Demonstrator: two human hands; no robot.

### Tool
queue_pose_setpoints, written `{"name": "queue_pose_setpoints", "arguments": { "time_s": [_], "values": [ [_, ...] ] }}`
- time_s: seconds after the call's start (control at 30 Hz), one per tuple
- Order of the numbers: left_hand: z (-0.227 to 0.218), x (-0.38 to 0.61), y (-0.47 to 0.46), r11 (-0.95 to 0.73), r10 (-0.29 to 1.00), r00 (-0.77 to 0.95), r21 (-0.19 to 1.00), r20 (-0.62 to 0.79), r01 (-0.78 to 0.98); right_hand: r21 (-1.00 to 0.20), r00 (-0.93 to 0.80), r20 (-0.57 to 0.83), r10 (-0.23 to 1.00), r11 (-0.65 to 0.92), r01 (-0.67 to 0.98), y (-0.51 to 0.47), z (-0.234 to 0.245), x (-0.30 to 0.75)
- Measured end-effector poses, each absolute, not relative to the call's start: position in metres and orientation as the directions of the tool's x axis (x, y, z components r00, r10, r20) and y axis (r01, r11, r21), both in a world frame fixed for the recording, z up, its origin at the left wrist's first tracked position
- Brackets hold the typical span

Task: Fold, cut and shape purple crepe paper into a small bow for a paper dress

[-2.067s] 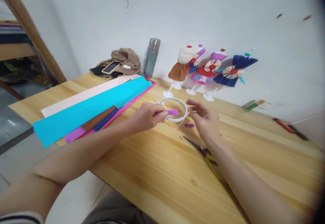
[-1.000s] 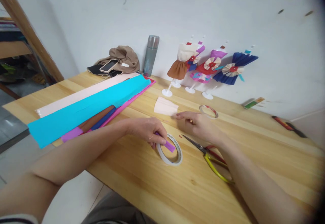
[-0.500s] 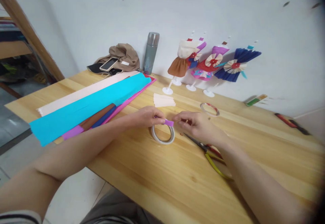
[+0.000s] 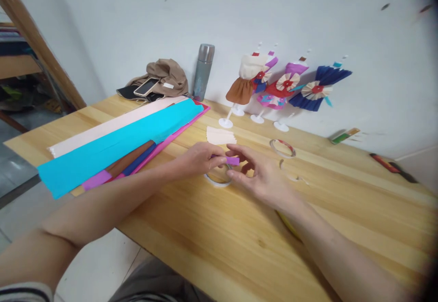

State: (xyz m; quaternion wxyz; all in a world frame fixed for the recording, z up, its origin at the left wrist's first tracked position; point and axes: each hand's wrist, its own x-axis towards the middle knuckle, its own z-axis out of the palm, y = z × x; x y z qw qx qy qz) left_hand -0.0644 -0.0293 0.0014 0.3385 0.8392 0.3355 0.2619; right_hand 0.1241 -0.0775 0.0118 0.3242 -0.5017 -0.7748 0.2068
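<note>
My left hand [image 4: 207, 158] pinches a small purple strip of crepe paper [image 4: 233, 161], whose free end sticks out to the right. Around that end, without clearly touching it, the fingers and thumb of my right hand [image 4: 251, 169] are spread. Below both hands a roll of white tape [image 4: 216, 183] lies on the wooden table [image 4: 191, 233], its upper part covered by fingers. Only a yellow handle of the scissors [image 4: 287, 224] shows beside my right forearm. A pleated pale pink paper piece [image 4: 221, 135] rests just beyond my left hand.
Crepe paper sheets [image 4: 119, 144] lie at left. Behind them are a brown cloth [image 4: 167, 76], a phone [image 4: 146, 86] and a flask [image 4: 204, 71]. Little paper dresses on stands [image 4: 273, 83] line the wall. At right are another tape ring [image 4: 282, 148], curled scraps [image 4: 290, 175] and a cutter [image 4: 390, 165].
My right hand has come left to the purple strip and its fingers have spread. Its forearm covers most of the scissors now, and curled scraps show behind it. The left hand stays nearly in place.
</note>
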Motion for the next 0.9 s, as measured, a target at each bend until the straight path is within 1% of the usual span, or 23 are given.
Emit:
{"name": "queue_pose_setpoints", "arguments": {
  "time_s": [0.1, 0.23, 0.4, 0.47, 0.57, 0.67, 0.8, 0.9],
  "values": [
    [0.007, -0.064, -0.036, -0.531, 0.734, 0.641, 0.778, 0.224, 0.336, -0.678, -0.248, 0.275, 0.929, 0.37, 0.635, -0.082, 0.016, 0.121],
    [0.012, -0.065, -0.04, -0.54, 0.731, 0.633, 0.782, 0.254, 0.311, -0.721, -0.238, 0.251, 0.938, 0.345, 0.601, -0.085, 0.017, 0.119],
    [0.011, -0.065, -0.041, -0.593, 0.699, 0.652, 0.747, 0.292, 0.301, -0.747, -0.198, 0.244, 0.949, 0.314, 0.586, -0.085, 0.016, 0.12],
    [0.01, -0.065, -0.041, -0.619, 0.684, 0.666, 0.719, 0.297, 0.315, -0.756, -0.192, 0.266, 0.944, 0.329, 0.566, -0.084, 0.015, 0.119],
    [0.008, -0.066, -0.041, -0.65, 0.678, 0.668, 0.674, 0.305, 0.351, -0.752, -0.169, 0.339, 0.925, 0.375, 0.543, -0.083, 0.014, 0.119],
    [0.008, -0.065, -0.042, -0.657, 0.679, 0.666, 0.66, 0.308, 0.365, -0.739, -0.176, 0.327, 0.928, 0.368, 0.565, -0.084, 0.015, 0.119],
    [0.009, -0.064, -0.043, -0.624, 0.694, 0.651, 0.707, 0.307, 0.332, -0.768, -0.155, 0.271, 0.95, 0.311, 0.56, -0.087, 0.02, 0.117],
    [0.012, -0.064, -0.043, -0.569, 0.7, 0.663, 0.769, 0.265, 0.293, -0.829, -0.132, 0.231, 0.964, 0.266, 0.491, -0.085, 0.021, 0.116]
  ]
}}
